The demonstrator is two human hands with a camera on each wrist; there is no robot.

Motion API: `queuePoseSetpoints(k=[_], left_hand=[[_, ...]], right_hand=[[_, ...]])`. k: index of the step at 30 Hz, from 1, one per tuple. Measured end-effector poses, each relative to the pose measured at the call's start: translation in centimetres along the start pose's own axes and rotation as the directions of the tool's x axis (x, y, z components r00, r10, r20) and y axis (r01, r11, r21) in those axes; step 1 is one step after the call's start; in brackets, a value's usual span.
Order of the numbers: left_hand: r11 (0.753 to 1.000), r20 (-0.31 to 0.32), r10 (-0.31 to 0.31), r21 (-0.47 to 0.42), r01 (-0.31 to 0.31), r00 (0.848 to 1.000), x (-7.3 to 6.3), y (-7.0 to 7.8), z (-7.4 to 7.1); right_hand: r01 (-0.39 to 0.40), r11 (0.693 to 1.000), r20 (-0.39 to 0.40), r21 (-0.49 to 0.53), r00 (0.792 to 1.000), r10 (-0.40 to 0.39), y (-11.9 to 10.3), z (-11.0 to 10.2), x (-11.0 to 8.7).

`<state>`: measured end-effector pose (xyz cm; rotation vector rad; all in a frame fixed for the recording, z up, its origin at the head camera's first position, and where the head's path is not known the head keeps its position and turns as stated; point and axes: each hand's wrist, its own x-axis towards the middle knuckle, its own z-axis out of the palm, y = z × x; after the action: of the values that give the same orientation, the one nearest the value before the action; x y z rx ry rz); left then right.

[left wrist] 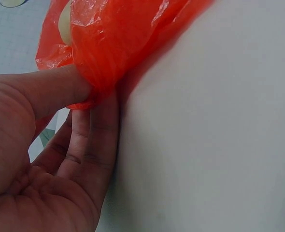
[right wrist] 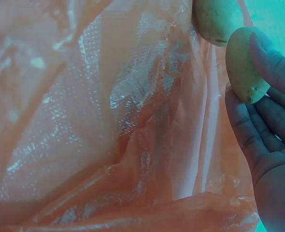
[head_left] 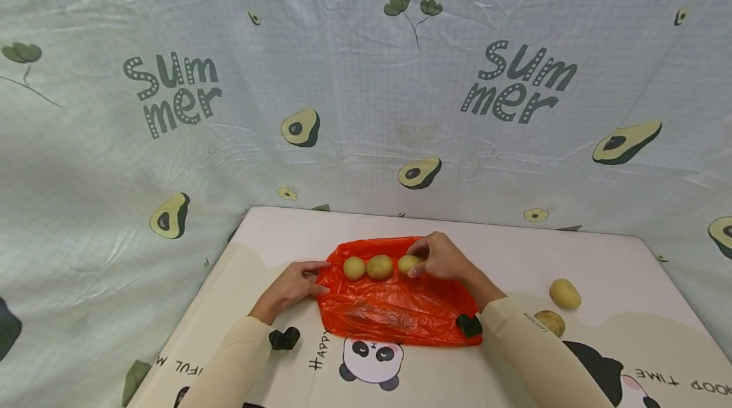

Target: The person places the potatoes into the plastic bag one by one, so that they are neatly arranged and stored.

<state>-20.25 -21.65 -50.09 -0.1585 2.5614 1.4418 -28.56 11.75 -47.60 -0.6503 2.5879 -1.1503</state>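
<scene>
Pale printed sheeting (head_left: 366,90) hangs behind a white table (head_left: 617,287), bearing SUMMER lettering (head_left: 517,81) twice. Read the red plastic bag (head_left: 394,312) as a clock face, twelve toward the table's far edge. One cream left sleeve (head_left: 231,360) slants in from eight o'clock, and the left hand (head_left: 291,284) sits at nine, its thumb and a finger pinching the edge of the plastic; exactly how the fingertips lie beneath it I cannot tell. Opposite, a cream right sleeve (head_left: 537,344) reaches in from four o'clock. Bent over the bag near one, the right hand (head_left: 440,260) points down and toward nine, with thumb on one side and fingers on the other, pinching a held potato (head_left: 407,263) just past twelve.

Five potatoes are in view. Three form a row within the bag's outline: the held one, a middle potato (head_left: 380,267) near eleven and an outer potato (head_left: 354,268) at ten. Two lie on the table near one another, well apart from the bag: a farther potato (head_left: 565,293) at three and a nearer potato (head_left: 551,323), partly hidden by the right sleeve, between three and four.
</scene>
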Motion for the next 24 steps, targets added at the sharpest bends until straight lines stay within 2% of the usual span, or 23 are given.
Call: queuePoseSetpoints(k=[11,17,24], left_hand=[[1.0,0.016,0.006,-0.003,-0.006,1.0,-0.3,0.0,-0.4],[1.0,0.017,-0.003,-0.014,0.003,1.0,-0.3,-0.1,-0.5],[1.0,0.011,0.006,0.01,-0.006,1.0,-0.2,-0.3,-0.5]], right_hand=[[-0.009,0.999,-0.04,-0.037,0.999,0.007,0.2,0.9,0.0],[0.0,1.0,-0.047,-0.02,0.999,0.0,0.0,1.3,0.0],[-0.007,0.999,-0.067,-0.054,0.998,0.003,0.0,1.8,-0.1]])
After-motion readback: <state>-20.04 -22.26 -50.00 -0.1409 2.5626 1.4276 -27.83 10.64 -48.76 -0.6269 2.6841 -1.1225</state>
